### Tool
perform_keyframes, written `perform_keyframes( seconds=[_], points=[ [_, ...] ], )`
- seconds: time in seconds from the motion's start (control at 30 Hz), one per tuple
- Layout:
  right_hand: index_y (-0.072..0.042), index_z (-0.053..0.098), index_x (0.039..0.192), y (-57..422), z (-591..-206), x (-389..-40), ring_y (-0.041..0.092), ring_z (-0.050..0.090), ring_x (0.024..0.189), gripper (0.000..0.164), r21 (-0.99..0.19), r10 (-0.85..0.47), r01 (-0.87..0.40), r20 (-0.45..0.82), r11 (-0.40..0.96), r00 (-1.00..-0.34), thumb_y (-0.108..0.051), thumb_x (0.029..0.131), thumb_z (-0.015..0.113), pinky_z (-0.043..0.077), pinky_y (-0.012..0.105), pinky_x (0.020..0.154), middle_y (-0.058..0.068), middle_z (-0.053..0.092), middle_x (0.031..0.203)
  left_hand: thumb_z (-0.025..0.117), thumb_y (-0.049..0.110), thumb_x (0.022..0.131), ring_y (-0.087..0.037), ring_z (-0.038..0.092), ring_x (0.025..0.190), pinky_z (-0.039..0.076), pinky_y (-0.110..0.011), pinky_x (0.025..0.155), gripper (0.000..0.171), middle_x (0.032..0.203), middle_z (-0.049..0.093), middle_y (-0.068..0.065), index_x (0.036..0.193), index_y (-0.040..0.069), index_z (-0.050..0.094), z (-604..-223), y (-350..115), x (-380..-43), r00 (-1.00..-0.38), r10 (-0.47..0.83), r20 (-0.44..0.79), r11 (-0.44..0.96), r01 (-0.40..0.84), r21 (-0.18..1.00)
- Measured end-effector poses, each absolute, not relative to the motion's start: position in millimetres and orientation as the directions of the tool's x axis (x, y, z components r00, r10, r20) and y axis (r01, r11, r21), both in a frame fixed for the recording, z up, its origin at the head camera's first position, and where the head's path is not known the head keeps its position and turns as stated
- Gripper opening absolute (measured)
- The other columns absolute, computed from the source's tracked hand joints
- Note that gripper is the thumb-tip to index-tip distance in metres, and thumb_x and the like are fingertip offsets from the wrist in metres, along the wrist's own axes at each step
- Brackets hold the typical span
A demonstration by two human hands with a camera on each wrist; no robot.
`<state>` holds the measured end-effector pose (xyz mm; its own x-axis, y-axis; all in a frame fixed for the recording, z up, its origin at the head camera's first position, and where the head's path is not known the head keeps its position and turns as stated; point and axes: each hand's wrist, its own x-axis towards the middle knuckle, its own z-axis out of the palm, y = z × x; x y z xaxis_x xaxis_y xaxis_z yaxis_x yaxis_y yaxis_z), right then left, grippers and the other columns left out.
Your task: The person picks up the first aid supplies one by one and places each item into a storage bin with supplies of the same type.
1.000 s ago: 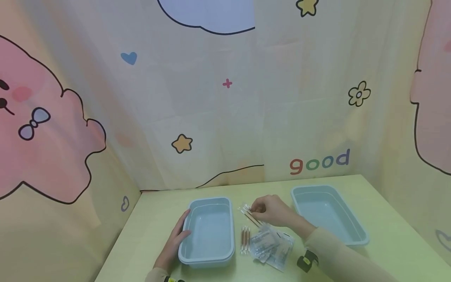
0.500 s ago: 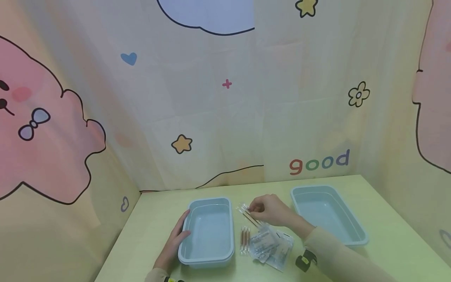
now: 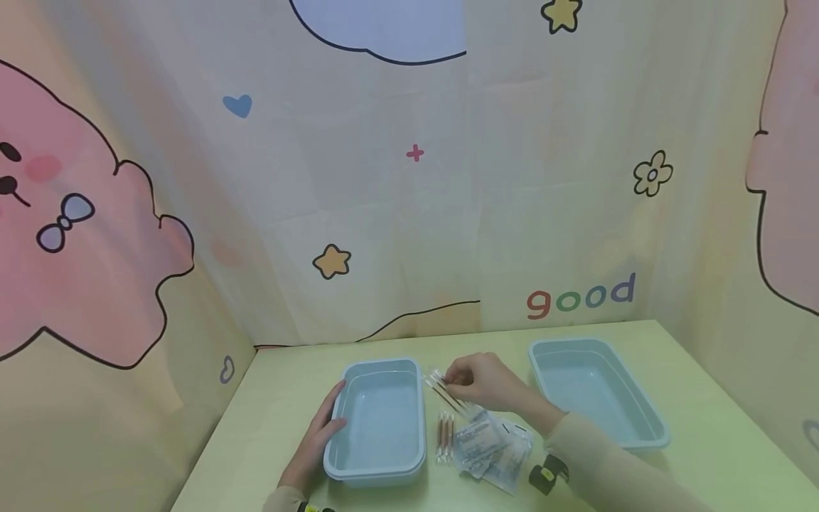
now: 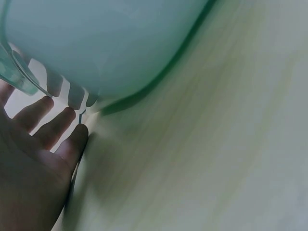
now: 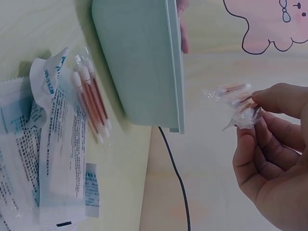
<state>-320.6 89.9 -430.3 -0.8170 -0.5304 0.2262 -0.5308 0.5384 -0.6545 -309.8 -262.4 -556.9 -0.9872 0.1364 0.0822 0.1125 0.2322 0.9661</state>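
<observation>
My right hand [image 3: 486,387] pinches a small clear packet of brown-stemmed cotton swabs [image 5: 236,98] between thumb and fingertips. In the head view it is over the table, between the two basins. Another swab packet [image 3: 445,436] lies below it, next to several white and clear printed wrappers [image 3: 493,448]. My left hand [image 3: 318,430] rests on the left side of the light blue basin [image 3: 419,419]. In the left wrist view its fingers [image 4: 60,127] are spread, with fingertips against the basin's outer wall.
A second light blue basin [image 3: 646,412] stands at the right of the pale green table [image 3: 281,384]. Behind hangs a cartoon-printed curtain [image 3: 409,213]. A dark cable [image 5: 175,173] shows beyond the table edge in the right wrist view.
My right hand has shifted slightly left with the swab packet, towards the left basin. The left hand stays on the basin.
</observation>
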Motion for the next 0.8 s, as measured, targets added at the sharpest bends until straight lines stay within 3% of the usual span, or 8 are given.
perform_keyframes(
  seconds=[0.2, 0.8],
  points=[
    [-0.016, 0.071, 0.09, 83.8, -428.1, -321.3, 0.004, 0.059, 0.068, 0.004, -0.657, -0.532, -0.541, 0.243, 0.525, -0.811, -0.017, 0.086, 0.071, 0.051, 0.021, 0.062, -0.011, 0.067, 0.076, 0.049, 0.027, 0.094, -0.041, 0.019, 0.147, 0.03, -0.064, 0.109, 0.062, 0.163, 0.016, -0.005, 0.151, 0.041, 0.027, -553.5, -263.4, -309.5, -0.99, 0.123, 0.075, 0.24, 0.102, 0.965],
    [-0.014, 0.072, 0.09, 68.8, -422.7, -318.2, 0.005, 0.055, 0.064, 0.004, -0.67, -0.536, -0.556, 0.271, 0.491, -0.8, -0.017, 0.086, 0.071, 0.049, 0.02, 0.056, -0.01, 0.064, 0.073, 0.048, 0.028, 0.096, -0.04, 0.016, 0.148, 0.025, -0.065, 0.111, 0.06, 0.163, 0.016, -0.003, 0.151, 0.042, 0.026, -557.9, -261.9, -310.2, -0.991, 0.117, 0.063, 0.244, 0.09, 0.966]
  ],
)
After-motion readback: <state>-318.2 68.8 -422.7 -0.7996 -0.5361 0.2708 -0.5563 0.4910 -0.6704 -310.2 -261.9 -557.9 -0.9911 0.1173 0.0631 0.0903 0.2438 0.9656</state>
